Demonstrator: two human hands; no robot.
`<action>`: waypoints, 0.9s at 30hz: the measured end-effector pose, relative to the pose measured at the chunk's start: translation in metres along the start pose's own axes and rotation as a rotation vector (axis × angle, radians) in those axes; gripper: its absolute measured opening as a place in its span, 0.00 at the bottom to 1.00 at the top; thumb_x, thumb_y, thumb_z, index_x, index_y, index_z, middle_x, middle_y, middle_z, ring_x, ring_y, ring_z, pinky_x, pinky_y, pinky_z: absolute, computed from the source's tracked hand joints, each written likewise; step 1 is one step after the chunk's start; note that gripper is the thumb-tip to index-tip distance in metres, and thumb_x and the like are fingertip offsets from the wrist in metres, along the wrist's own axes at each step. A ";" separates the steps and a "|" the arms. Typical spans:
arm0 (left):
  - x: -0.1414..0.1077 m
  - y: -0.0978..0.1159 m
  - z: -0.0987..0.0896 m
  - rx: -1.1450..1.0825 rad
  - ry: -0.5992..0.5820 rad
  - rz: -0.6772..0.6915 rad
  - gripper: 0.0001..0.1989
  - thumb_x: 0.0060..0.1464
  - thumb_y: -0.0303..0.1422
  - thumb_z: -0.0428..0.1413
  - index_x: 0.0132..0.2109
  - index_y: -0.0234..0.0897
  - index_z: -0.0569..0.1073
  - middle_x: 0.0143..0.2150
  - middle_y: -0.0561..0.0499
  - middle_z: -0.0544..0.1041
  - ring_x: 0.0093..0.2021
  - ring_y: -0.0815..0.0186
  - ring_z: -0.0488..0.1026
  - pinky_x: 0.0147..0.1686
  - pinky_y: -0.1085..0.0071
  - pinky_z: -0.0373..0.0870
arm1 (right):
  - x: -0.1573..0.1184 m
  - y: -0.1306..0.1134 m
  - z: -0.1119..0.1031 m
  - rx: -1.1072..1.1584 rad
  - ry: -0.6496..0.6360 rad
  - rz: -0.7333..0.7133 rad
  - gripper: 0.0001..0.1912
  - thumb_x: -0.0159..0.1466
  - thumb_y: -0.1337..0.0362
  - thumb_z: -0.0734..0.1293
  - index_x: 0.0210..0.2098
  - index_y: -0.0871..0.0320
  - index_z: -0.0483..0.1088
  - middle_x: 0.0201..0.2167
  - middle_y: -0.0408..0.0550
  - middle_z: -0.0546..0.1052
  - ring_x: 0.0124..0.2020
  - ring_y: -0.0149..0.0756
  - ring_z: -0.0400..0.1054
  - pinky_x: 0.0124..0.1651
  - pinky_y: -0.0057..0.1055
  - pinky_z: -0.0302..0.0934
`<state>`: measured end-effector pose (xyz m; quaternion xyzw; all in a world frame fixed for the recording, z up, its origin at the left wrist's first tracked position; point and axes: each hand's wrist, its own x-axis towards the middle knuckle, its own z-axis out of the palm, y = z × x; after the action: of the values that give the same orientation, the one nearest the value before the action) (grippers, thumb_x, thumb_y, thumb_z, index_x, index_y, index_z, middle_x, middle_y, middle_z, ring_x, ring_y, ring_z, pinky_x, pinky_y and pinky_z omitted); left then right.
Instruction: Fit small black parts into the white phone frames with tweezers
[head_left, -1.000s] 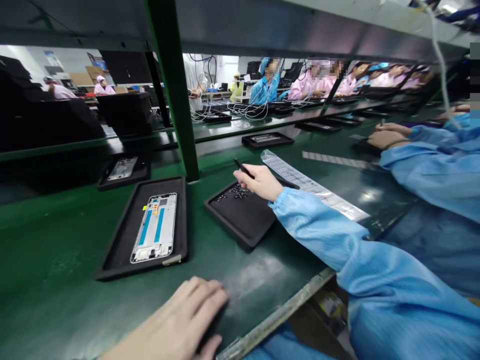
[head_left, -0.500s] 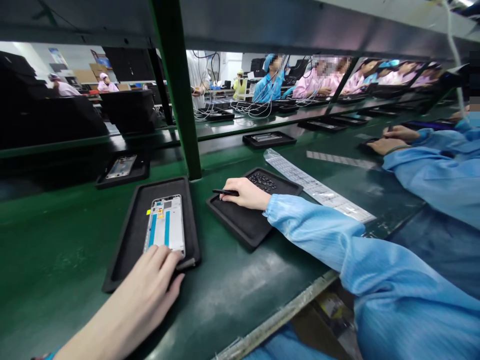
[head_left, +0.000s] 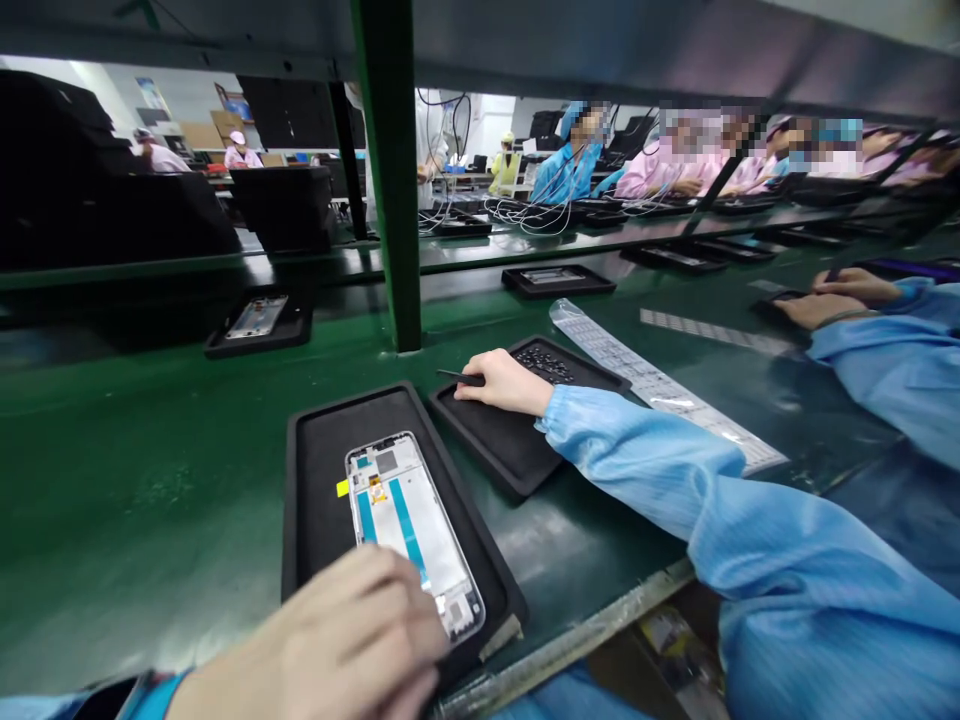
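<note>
My left hand (head_left: 337, 640), blurred, reaches over the lower left part of a silver phone frame (head_left: 435, 530) with blue strips and a yellow tab. Its fingers are bent together, and the fingertips and what they grip are hidden. The frame lies in a black tray (head_left: 322, 450) near the table edge. My right hand (head_left: 506, 382) is closed on a thin black tool (head_left: 461, 377), probably tweezers. It is over the left part of a second black tray (head_left: 517, 480), which has many small black parts (head_left: 544, 362) at its far end.
Clear plastic strips with printed rows (head_left: 660, 385) lie right of the second tray. A green post (head_left: 394, 200) stands behind the trays. Further trays with phone frames (head_left: 256, 317) sit farther back. At the right, a co-worker's hands (head_left: 840, 295) work close by; other people sit beyond.
The tray with the phone frame has turned and come nearer to me and the table edge, together with my left hand. My right hand keeps the black tool over the second tray. The view has shifted.
</note>
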<state>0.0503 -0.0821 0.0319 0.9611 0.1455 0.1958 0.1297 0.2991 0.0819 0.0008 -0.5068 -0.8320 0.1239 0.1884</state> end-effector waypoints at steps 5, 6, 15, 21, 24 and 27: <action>0.006 -0.051 -0.008 -0.110 0.421 -0.496 0.08 0.54 0.33 0.50 0.31 0.37 0.71 0.30 0.48 0.74 0.31 0.64 0.70 0.32 0.69 0.70 | -0.009 -0.008 -0.007 -0.022 0.073 -0.044 0.06 0.56 0.67 0.66 0.26 0.64 0.74 0.25 0.48 0.73 0.28 0.31 0.65 0.33 0.26 0.54; 0.007 -0.063 -0.008 -0.134 0.479 -0.589 0.09 0.54 0.35 0.50 0.31 0.36 0.70 0.29 0.49 0.74 0.30 0.65 0.70 0.30 0.70 0.68 | -0.011 -0.012 -0.011 0.008 0.095 -0.041 0.07 0.56 0.67 0.66 0.26 0.64 0.74 0.25 0.47 0.73 0.28 0.30 0.64 0.32 0.26 0.54; 0.005 -0.100 -0.002 -0.279 0.410 -0.696 0.12 0.56 0.38 0.50 0.42 0.35 0.71 0.38 0.49 0.74 0.37 0.65 0.71 0.37 0.71 0.67 | 0.016 -0.071 -0.004 0.733 -0.298 -0.119 0.14 0.53 0.58 0.68 0.29 0.65 0.74 0.18 0.40 0.67 0.18 0.19 0.51 0.20 0.21 0.43; -0.001 -0.099 -0.001 0.260 0.460 -0.484 0.08 0.53 0.32 0.52 0.42 0.36 0.70 0.39 0.48 0.74 0.42 0.62 0.70 0.46 0.63 0.61 | 0.022 -0.080 0.024 1.023 -0.436 0.084 0.13 0.51 0.60 0.70 0.25 0.66 0.71 0.15 0.39 0.65 0.13 0.17 0.45 0.15 0.21 0.33; -0.001 -0.100 -0.003 0.319 0.462 -0.447 0.09 0.53 0.32 0.53 0.42 0.36 0.70 0.38 0.49 0.75 0.40 0.62 0.70 0.46 0.63 0.60 | 0.019 -0.082 0.028 1.077 -0.441 0.110 0.12 0.50 0.62 0.70 0.25 0.67 0.71 0.18 0.41 0.69 0.13 0.16 0.46 0.14 0.20 0.34; -0.001 -0.104 -0.004 0.094 0.457 -0.535 0.10 0.54 0.35 0.53 0.43 0.37 0.70 0.38 0.50 0.76 0.39 0.64 0.72 0.42 0.68 0.64 | 0.017 -0.085 0.028 1.105 -0.418 0.111 0.10 0.50 0.63 0.70 0.26 0.67 0.71 0.20 0.42 0.71 0.13 0.15 0.47 0.14 0.20 0.34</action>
<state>0.0239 0.0143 0.0028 0.8254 0.4259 0.3579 0.0963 0.2119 0.0582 0.0128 -0.3412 -0.6360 0.6455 0.2499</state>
